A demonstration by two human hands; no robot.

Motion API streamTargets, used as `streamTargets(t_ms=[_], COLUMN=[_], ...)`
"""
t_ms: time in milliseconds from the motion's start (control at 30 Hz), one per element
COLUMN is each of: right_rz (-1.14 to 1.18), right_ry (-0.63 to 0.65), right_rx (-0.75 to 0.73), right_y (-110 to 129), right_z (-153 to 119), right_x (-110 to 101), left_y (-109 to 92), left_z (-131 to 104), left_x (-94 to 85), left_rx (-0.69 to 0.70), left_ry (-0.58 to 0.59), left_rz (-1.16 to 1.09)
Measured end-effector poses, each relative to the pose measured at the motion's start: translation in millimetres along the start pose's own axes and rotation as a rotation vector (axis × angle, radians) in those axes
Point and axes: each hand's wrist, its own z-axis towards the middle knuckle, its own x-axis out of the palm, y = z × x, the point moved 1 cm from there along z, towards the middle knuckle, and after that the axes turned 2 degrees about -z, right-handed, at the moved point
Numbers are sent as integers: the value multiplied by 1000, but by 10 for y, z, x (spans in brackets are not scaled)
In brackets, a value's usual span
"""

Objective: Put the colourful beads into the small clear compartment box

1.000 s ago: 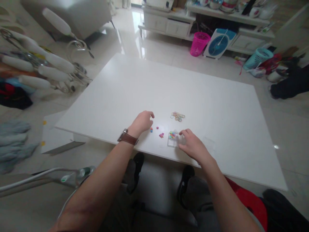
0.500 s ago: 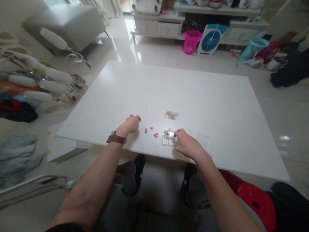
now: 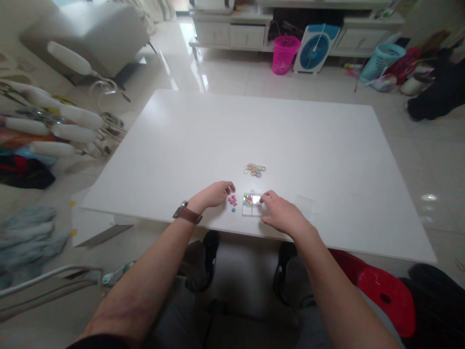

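My left hand (image 3: 215,194) wears a brown-strapped watch and hangs low over the table, its fingers loosely bent and apart with nothing seen in them. Right by its fingertips lies a small group of pink, orange and blue beads (image 3: 233,199). My right hand (image 3: 281,212) grips the right side of a clear divided plastic box (image 3: 251,214), thumb at the near side and fingers at the far side. Colourful beads (image 3: 247,198) fill the box's far left compartment. Beyond the box is a loose pile of thin rings (image 3: 255,169), perhaps rubber bands.
A clear lid (image 3: 305,206) lies flat to the right of my right hand. All of this is on a white table (image 3: 203,131) with its near edge above my knees. A red stool (image 3: 388,295) stands at the lower right.
My left hand has moved right, toward the box, and the scattered beads now sit closer together beside it. My right hand stays on the box.
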Motion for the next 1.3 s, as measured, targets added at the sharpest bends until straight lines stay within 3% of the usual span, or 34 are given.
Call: streamTargets(t_ms=[167,400,933,1300], right_rz=[2,-52,-45,-56], right_ry=[17,28,44,71], right_rx=[-6,10,48,58], right_y=[38,60,120,103], right_z=[15,67,-42,113], right_x=[7,44,53,50], left_y=[-51,-142,-72,-153], left_z=[-53,-7,-91,-55], left_x=[15,94,147,201], left_rx=[93,173,121,173], left_ry=[29,-17,-46,9], left_rz=[58,149,189,161])
